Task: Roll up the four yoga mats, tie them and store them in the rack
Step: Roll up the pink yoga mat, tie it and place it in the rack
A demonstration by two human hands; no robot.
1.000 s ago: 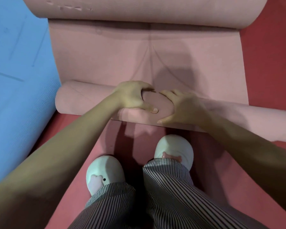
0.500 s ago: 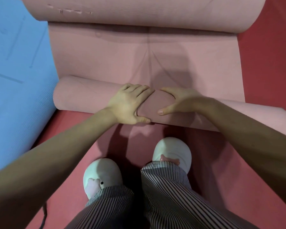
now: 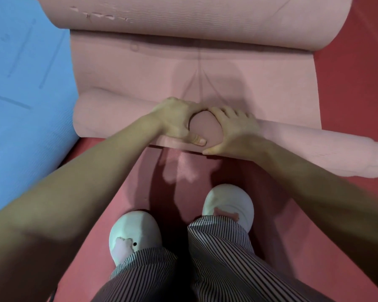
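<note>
Rolling the pink mat (image 3: 238, 79), I'd say: left hand (image 3: 175, 120) and right hand (image 3: 236, 131) grip its roll's middle; next probably needs an even forward push.

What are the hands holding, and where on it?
The left hand and the right hand both grip the pink mat at the middle of its rolled-up part, side by side, with the thumbs on the near side.

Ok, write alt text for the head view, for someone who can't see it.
Seen from above, a person's left hand and right hand grip the middle of a partly rolled pink yoga mat on a red floor. A blue mat lies flat to the left; white shoes show below.
</note>
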